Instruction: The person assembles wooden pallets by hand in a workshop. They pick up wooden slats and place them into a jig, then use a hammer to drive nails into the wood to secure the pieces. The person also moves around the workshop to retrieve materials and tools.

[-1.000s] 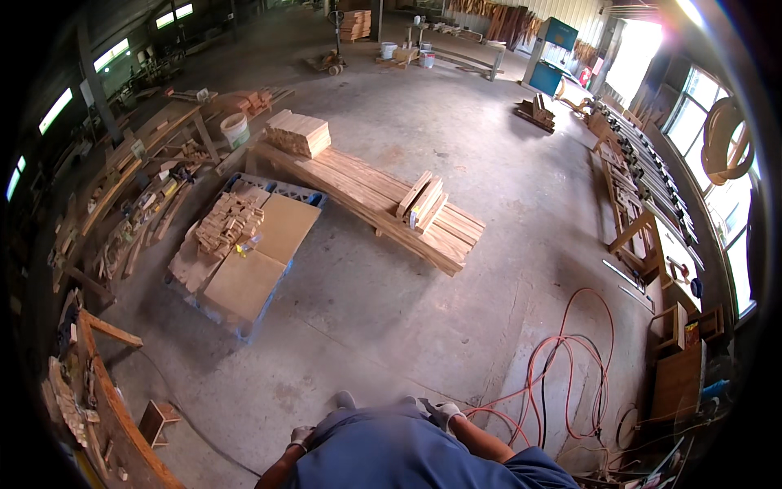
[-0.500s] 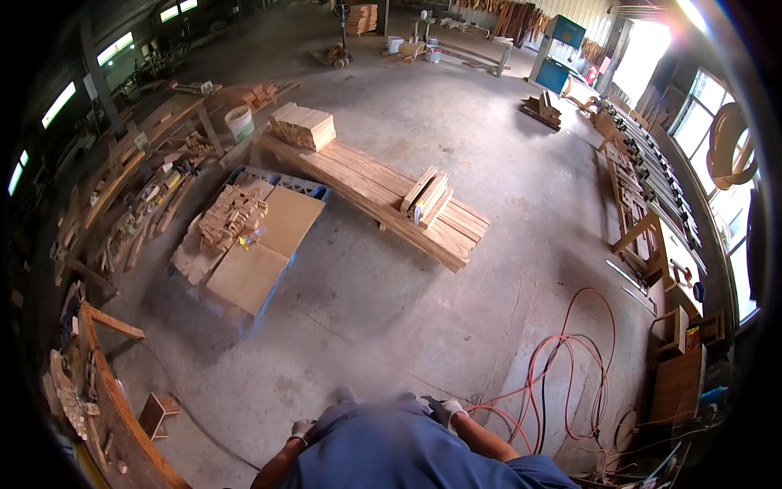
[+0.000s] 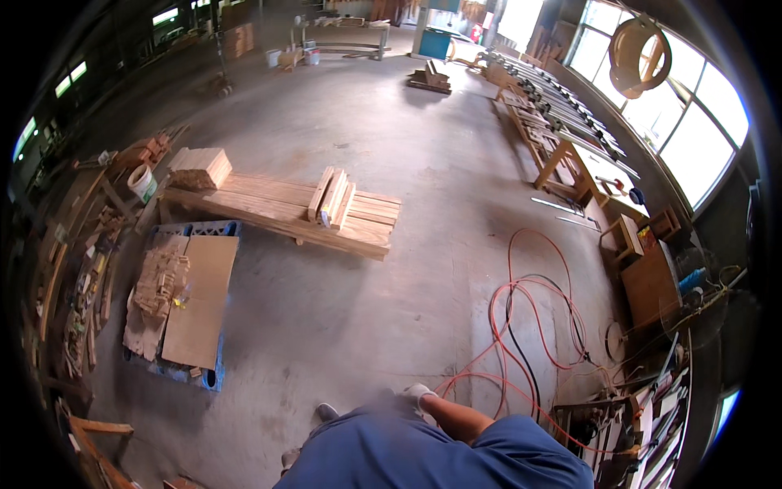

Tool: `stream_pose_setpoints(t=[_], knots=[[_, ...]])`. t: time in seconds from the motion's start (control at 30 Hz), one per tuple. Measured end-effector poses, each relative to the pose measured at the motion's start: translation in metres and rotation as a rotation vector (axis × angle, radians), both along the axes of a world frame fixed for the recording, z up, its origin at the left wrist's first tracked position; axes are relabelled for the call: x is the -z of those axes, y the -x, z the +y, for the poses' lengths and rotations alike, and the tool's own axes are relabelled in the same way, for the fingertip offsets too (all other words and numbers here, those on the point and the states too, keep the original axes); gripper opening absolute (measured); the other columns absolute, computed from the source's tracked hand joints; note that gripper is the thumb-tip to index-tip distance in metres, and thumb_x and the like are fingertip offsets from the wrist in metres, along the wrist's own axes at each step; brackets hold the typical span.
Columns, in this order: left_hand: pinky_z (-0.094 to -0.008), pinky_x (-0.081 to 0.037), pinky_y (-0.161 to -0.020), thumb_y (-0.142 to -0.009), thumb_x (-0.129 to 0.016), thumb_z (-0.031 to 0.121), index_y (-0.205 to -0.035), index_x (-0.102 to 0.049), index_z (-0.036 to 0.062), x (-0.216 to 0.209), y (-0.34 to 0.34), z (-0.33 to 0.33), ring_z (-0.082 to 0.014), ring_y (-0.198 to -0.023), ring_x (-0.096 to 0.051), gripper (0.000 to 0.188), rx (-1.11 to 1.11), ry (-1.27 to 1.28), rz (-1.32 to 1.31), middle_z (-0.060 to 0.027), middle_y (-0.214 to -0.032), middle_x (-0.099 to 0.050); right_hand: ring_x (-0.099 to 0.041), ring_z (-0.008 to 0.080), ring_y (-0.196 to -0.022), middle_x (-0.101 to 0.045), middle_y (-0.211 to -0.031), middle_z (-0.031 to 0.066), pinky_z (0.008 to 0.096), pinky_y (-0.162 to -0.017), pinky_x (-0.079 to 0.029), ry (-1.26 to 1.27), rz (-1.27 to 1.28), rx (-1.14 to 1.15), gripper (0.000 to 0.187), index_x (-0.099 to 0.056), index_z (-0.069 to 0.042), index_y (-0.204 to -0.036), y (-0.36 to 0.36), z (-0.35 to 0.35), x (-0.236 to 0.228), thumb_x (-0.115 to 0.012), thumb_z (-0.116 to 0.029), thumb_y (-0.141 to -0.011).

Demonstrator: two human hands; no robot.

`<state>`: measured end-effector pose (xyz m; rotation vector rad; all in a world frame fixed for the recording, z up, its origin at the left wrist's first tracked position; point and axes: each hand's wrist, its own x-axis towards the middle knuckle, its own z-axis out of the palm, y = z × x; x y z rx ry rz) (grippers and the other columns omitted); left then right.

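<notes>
Your right hand (image 3: 417,392) is hanging bottom centre, left hand (image 3: 289,459) mostly hidden; can't tell either grip. Red hose (image 3: 512,283) is looping lower right; you're best watching your footing there.

Pallet (image 3: 183,373) at left, hoses (image 3: 511,285) at right, planks (image 3: 273,198) beyond the pallet, blocks (image 3: 198,169) on the planks' left end.

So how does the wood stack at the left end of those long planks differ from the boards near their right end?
The left stack is a compact, squared block; the right boards form a looser set with dark gaps showing. The left stack looks broader across its top, while the right boards make a narrower bundle. Both are light brown wood and rest on the same long planks.
</notes>
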<state>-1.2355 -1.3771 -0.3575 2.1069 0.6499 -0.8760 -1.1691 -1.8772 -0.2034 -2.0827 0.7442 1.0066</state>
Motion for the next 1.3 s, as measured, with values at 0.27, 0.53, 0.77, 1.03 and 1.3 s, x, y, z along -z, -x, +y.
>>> stream_pose_setpoints(t=[0.27, 0.53, 0.77, 1.03, 1.3], knots=[[-0.0308, -0.052, -0.075, -0.086, -0.064, 0.021, -0.102, -0.073, 0.0059, -0.002, -0.007, 0.003, -0.0193, -0.085, -0.067, 0.024, -0.196, 0.150, 0.003, -0.0084, -0.093, -0.073, -0.066, 0.0325, -0.104, -0.070, -0.109, 0.0156, 0.0389, -0.088, -0.049, 0.018, 0.054, -0.037, 0.048, -0.072, -0.009, -0.111, 0.012, 0.003, -0.015, -0.057, -0.048, -0.086], [-0.0289, -0.052, -0.068, -0.082, -0.071, 0.006, -0.096, -0.073, -0.0022, -0.008, -0.011, 0.003, -0.0153, -0.075, -0.066, 0.017, -0.299, 0.259, 0.016, -0.0081, -0.086, -0.073, -0.063, 0.0337, -0.110, -0.068, -0.115, 0.0160, 0.0396, -0.092, -0.048, 0.034, 0.014, -0.149, 0.052, -0.070, -0.010, -0.115, 0.023, -0.004, 0.024, -0.056, -0.052, -0.088], [-0.0323, -0.052, -0.068, -0.083, -0.067, 0.012, -0.098, -0.073, 0.0035, 0.004, -0.016, 0.003, -0.0160, -0.077, -0.066, 0.018, -0.208, 0.200, -0.028, -0.0061, -0.089, -0.072, -0.064, 0.0353, -0.108, -0.069, -0.113, 0.0165, 0.0410, -0.091, -0.048, 0.029, 0.054, -0.038, 0.053, -0.071, -0.010, -0.113, 0.029, -0.002, -0.005, -0.054, -0.054, -0.088], [-0.0416, -0.054, -0.075, -0.090, -0.052, 0.024, -0.106, -0.071, 0.0144, -0.009, -0.024, -0.001, -0.0218, -0.095, -0.066, 0.027, 0.308, -0.117, 0.036, -0.0057, -0.107, -0.070, -0.063, 0.0330, -0.109, -0.068, -0.112, 0.0163, 0.0364, -0.090, -0.050, 0.051, 0.017, -0.114, 0.053, -0.071, -0.011, -0.109, 0.031, -0.005, 0.013, -0.053, -0.054, -0.084], [-0.0445, -0.052, -0.088, -0.094, -0.042, 0.034, -0.110, -0.071, 0.0200, -0.108, -0.048, -0.064, -0.0281, -0.109, -0.065, 0.036, 0.887, -0.348, -0.016, -0.0098, -0.115, -0.069, -0.066, 0.0270, -0.105, -0.069, -0.113, 0.0138, 0.0346, -0.087, -0.050, -0.039, -0.206, -0.618, 0.048, -0.064, -0.018, -0.125, 0.056, -0.043, 0.047, -0.052, -0.049, -0.092]])
